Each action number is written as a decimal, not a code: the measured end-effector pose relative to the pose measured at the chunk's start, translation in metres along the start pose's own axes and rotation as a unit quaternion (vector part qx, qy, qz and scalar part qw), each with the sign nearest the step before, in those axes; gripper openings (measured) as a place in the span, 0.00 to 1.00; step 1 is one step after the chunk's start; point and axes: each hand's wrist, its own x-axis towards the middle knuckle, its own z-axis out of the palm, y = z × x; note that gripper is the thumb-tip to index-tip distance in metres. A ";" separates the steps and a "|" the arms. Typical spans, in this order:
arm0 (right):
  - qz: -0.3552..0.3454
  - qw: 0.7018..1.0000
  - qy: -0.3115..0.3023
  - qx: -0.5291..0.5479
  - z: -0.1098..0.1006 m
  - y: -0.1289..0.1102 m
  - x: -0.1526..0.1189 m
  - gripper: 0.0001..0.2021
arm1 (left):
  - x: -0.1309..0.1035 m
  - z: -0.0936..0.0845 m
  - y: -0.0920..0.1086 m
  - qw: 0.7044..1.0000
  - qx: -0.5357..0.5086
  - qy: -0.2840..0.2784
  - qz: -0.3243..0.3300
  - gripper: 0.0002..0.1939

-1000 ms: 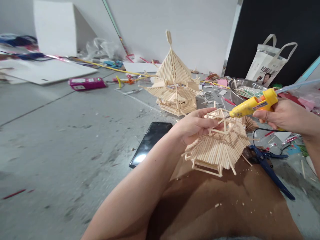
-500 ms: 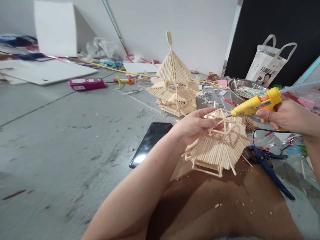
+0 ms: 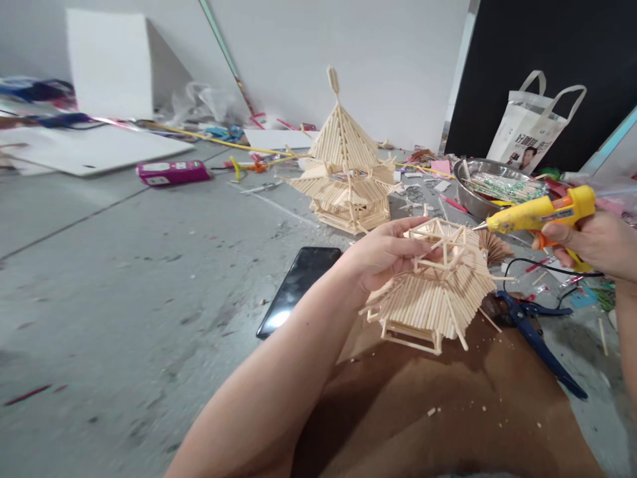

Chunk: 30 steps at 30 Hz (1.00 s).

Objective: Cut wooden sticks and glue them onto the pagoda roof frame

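Note:
My left hand (image 3: 385, 255) grips the upper frame of a small pavilion model (image 3: 432, 299) built of thin wooden sticks, its fingers closed on the left side of that frame. The model sits over brown cloth, its sloping roof of sticks facing me. In my right hand (image 3: 594, 242) is a yellow hot glue gun (image 3: 545, 214), a finger near its orange trigger. The metal nozzle points left, close to the right corner of the upper frame; I cannot tell whether it touches. A taller, finished-looking stick pagoda (image 3: 348, 172) stands upright behind.
A black phone (image 3: 298, 289) lies left of the model. Blue-handled pliers (image 3: 540, 338) lie to its right, beside a black cable. Behind are a metal bowl (image 3: 462, 189) of sticks and a white bag (image 3: 527, 129). A purple device (image 3: 174, 172) and white boards are at the left.
My right hand has drawn the glue gun to the right, so its nozzle has left the middle of the upper frame. My left hand and the model stay nearly still.

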 end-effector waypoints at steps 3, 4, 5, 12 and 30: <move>0.077 0.994 0.020 0.069 -0.001 0.012 -0.006 0.15 | 0.000 0.000 0.000 1.000 0.002 0.014 0.000 0.30; 0.088 0.989 0.030 0.111 0.000 0.017 -0.007 0.15 | 0.000 0.000 0.000 1.000 0.006 0.015 -0.001 0.30; 0.097 0.983 0.036 0.152 0.001 0.022 -0.008 0.14 | 0.000 -0.001 0.000 1.000 0.011 0.014 -0.002 0.29; 0.233 0.920 0.080 0.305 0.019 0.091 0.017 0.11 | 0.002 -0.003 0.000 1.000 0.022 0.005 0.003 0.25; 0.314 0.942 0.058 -0.107 0.046 0.192 0.040 0.22 | 0.005 -0.006 0.000 0.998 0.043 0.046 -0.006 0.28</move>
